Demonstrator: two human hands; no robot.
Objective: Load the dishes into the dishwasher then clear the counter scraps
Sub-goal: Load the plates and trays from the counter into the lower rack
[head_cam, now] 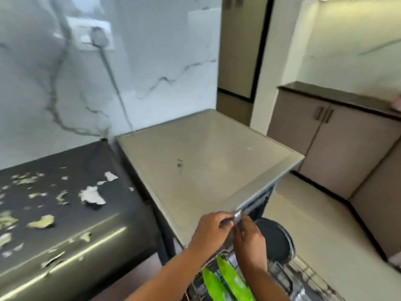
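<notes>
On the left, a dark counter (71,218) carries scattered scraps (92,195), pale and greenish bits spread over its top. Just beside it stands the dishwasher (195,161), its flat grey top bare of dishes. At its front corner both hands meet: the left hand (208,230) pinches a small silvery item (237,213) with curled fingers, and the right hand (249,237) closes on the same item from the other side; blur hides what it is. Below them, green plates (225,279) stand on edge in the pulled-out rack (308,276), with dark round plates (274,242) further right.
</notes>
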